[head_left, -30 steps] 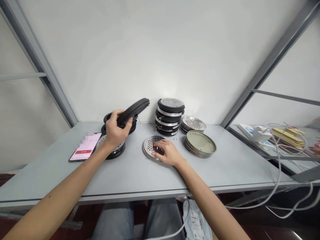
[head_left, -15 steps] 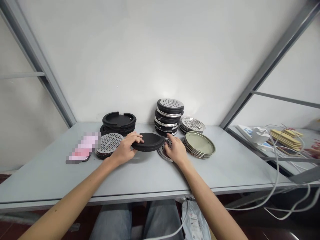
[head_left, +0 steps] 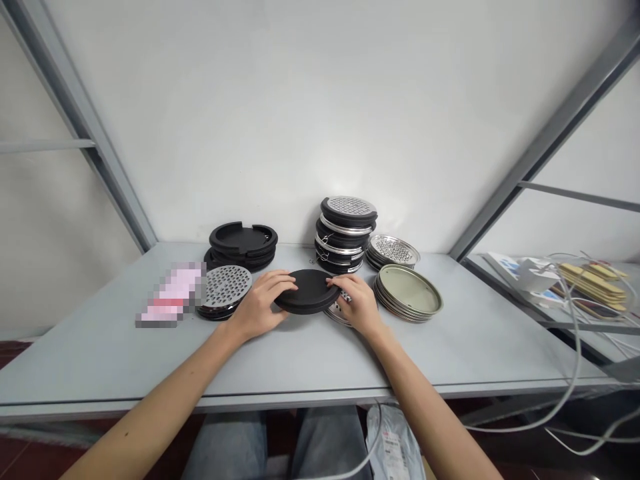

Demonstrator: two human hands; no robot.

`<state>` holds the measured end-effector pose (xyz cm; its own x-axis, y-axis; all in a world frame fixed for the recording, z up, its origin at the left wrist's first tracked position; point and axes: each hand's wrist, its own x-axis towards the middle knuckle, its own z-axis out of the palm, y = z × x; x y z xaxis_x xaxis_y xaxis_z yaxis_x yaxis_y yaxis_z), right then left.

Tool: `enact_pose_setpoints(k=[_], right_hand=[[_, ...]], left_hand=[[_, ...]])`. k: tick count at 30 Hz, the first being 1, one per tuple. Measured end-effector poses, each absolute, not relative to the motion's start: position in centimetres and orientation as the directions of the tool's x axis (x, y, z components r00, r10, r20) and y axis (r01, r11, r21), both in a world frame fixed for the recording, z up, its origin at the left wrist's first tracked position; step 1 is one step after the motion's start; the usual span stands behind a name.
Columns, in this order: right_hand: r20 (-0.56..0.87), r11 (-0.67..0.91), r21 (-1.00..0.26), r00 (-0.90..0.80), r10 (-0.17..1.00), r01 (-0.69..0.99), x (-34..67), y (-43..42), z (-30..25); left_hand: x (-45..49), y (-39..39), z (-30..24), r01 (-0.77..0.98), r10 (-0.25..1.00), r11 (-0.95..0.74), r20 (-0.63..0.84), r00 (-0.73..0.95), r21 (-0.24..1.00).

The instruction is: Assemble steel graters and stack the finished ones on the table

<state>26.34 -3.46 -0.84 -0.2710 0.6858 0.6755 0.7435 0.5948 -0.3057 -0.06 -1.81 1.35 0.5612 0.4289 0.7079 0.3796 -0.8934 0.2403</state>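
A round black tray-like disc with a raised rim [head_left: 309, 291] is held above the table between both hands. My left hand [head_left: 260, 300] grips its left edge, fingers over the rim and thumb below. My right hand [head_left: 359, 303] is closed on the right edge in the same way. Partly hidden beneath the disc and my right hand lies a round perforated metal plate [head_left: 336, 313]. Left of my left hand sits a stack of grey perforated discs [head_left: 226, 287]. To the right of my right hand is a stack of olive-green round plates [head_left: 410, 290].
Black notched rings [head_left: 243, 241] are piled at the back left. A tall stack of black and silver assemblies [head_left: 347, 233] stands by the wall, beside shiny perforated plates [head_left: 395, 251]. A blurred-out pink item [head_left: 173, 293] lies left. White cables [head_left: 575, 353] hang at the right.
My right hand has come up from beside the perforated plate and taken hold of the disc's right edge. The disc has tilted so its top faces me less steeply hidden.
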Motion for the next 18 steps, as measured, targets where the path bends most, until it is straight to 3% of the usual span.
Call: enact_pose_setpoints(k=[4,7,12,18], right_hand=[[0.657,0.512,-0.23,-0.256,0.709,0.828,25.8,-3.6,-0.9],[0.638,0.534,-0.216,-0.296,0.711,0.817,24.9,-3.7,-0.6],[0.584,0.616,-0.276,-0.38,0.717,0.737,24.3,-3.7,-0.2],[0.409,0.506,-0.339,-0.36,0.839,0.793,25.7,-4.0,-0.3]], left_hand=[[1.0,-2.5,1.1,0.385,0.398,-0.904,0.7,0.594,0.188],[1.6,-2.5,0.4,0.377,0.395,-0.908,0.677,0.621,0.183],[1.0,-1.9,-0.2,0.422,0.466,-0.877,0.62,0.632,0.229],[-0.2,-1.9,0.5,0.507,0.555,-0.817,0.614,0.561,0.275]])
